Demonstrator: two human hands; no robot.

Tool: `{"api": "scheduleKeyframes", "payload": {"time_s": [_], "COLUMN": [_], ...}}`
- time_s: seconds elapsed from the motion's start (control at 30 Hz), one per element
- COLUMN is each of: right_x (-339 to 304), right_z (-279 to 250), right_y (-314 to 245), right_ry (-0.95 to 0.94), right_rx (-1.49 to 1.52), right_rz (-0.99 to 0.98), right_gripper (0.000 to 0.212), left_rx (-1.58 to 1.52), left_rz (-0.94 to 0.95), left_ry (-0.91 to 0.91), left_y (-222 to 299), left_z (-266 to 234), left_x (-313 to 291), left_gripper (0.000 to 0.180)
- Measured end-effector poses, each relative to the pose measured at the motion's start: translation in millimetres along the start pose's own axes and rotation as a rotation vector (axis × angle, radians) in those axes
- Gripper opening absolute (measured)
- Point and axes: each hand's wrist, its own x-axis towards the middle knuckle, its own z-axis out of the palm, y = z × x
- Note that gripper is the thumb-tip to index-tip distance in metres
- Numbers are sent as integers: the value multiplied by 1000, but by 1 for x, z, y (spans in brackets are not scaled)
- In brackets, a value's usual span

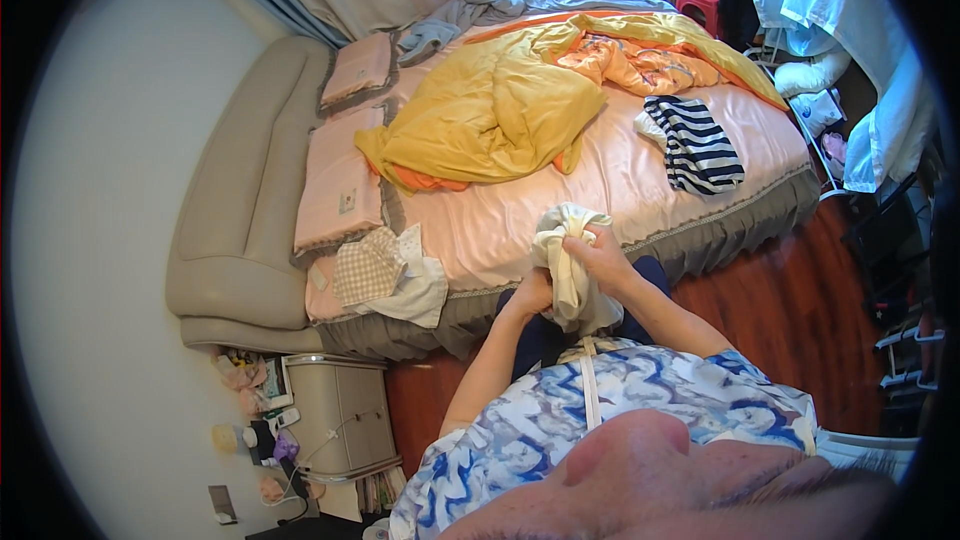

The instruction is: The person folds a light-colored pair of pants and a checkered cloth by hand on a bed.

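Note:
A bunched cream-white piece of cloth (573, 290), perhaps a garment, hangs in front of my body by the bed's near edge. Its upper right part is gripped by my right hand (600, 255), fingers closed on the fabric. Lower down on its left side, my left hand (536, 294) is closed around the cloth too, its fingertips partly hidden by the folds. The cloth's full shape cannot be made out because it is gathered up.
On the pink bed (480, 235) lie a yellow quilt (490, 105), a black-and-white striped garment (700, 145), pillows (343, 175) and a checked cloth (368, 270). A nightstand (345, 410) stands at left. Clothes (850, 30) hang on a rack at right, above a dark wooden floor (765, 305).

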Motion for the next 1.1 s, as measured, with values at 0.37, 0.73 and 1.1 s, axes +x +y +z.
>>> {"api": "scheduleKeyframes", "payload": {"time_s": [0.37, 0.73, 1.1], "right_x": [-2, 1, -4], "right_z": [5, 0, 3], "right_y": [2, 0, 2], "right_ry": [15, 3, -1], "right_rx": [20, 67, 49], "right_rz": [-14, -1, 18], "right_gripper": [19, 20, 20], "left_rx": [368, -183, 130], "left_rz": [392, 17, 269], "left_ry": [171, -15, 96], "left_y": [-50, -9, -32], "left_z": [-2, 17, 19], "left_x": [24, -5, 6], "left_gripper": [47, 52, 53]}}
